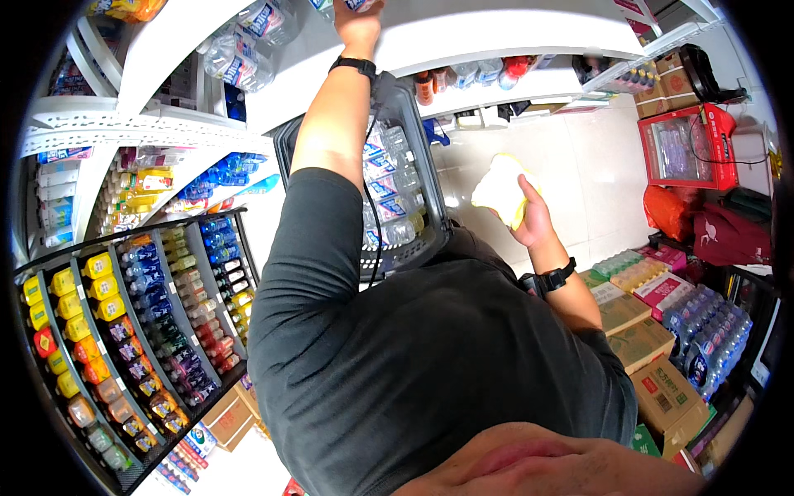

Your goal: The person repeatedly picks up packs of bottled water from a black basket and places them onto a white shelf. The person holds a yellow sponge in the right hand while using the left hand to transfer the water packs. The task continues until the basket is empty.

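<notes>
My left hand (358, 23) reaches to the top edge of the picture, its fingers around a labelled clear plastic bottle (360, 5) on or just over the white shelf (434, 37). More large clear bottles (239, 62) stand on that shelf to the left. My right hand (533, 214) holds a white and yellow cloth (504, 186) out over the tiled floor. Between my arms and against my body is a dark plastic basket (437, 180) with several labelled clear bottles (388, 180) lying in it. The bottle at my left hand is cut off by the picture's edge.
A black rack (130, 245) of drinks stands at the left, by white perforated shelving (155, 133). A lower shelf (496, 93) holds bottles. Cardboard boxes (664, 397) and wrapped water bottles (707, 335) are stacked at the right, below a red cabinet (722, 149).
</notes>
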### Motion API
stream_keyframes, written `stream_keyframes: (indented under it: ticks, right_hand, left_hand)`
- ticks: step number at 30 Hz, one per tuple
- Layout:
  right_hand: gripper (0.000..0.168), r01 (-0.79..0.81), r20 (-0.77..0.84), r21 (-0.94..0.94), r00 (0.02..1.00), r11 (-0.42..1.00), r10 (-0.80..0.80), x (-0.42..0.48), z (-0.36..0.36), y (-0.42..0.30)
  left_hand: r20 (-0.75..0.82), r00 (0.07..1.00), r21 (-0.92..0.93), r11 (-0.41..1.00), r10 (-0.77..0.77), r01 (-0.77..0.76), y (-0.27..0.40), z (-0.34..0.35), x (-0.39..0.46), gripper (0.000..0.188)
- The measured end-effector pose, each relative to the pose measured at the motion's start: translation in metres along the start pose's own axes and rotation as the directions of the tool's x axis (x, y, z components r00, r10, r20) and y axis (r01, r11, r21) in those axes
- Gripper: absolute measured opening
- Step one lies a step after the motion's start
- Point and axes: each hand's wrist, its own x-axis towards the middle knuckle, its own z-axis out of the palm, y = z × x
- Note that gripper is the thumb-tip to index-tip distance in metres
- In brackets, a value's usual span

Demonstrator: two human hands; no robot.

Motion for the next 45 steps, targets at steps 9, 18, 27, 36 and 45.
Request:
stream_keyframes:
  ticks: [9, 18, 27, 36, 45]
  right_hand:
    - [0.055, -0.026, -0.012, -0.056, 1.000, 0.998, 0.026, -0.051, 0.006, 0.013]
    - [0.049, 0.007, -0.039, -0.095, 0.999, 0.995, -0.010, -0.055, 0.051, 0.050]
    - [0.049, -0.020, -0.017, -0.172, 1.000, 0.985, 0.017, -0.048, 0.079, 0.071]
    - [0.049, -0.022, -0.008, -0.148, 1.000, 0.989, 0.021, -0.032, 0.061, 0.049]
    - [0.050, -0.087, 0.017, -0.064, 0.996, 0.994, 0.088, -0.011, 0.028, -0.002]
  left_hand:
    - [0.114, 0.870, -0.513, 0.722, -0.479, 0.465, 0.085, -0.140, -0.167, 0.069]
    - [0.078, 0.489, -0.207, 0.465, -0.869, 0.861, 0.123, -0.344, -0.379, 0.027]
    - [0.191, 0.479, -0.159, 0.455, -0.857, 0.876, 0.103, -0.348, -0.412, 0.031]
    - [0.229, 0.197, -0.093, 0.180, -0.953, 0.979, 0.059, -0.304, -0.393, 0.030]
    - [-0.014, -0.002, -0.023, -0.001, -1.000, 1.000, -0.078, -0.235, -0.418, 0.061]
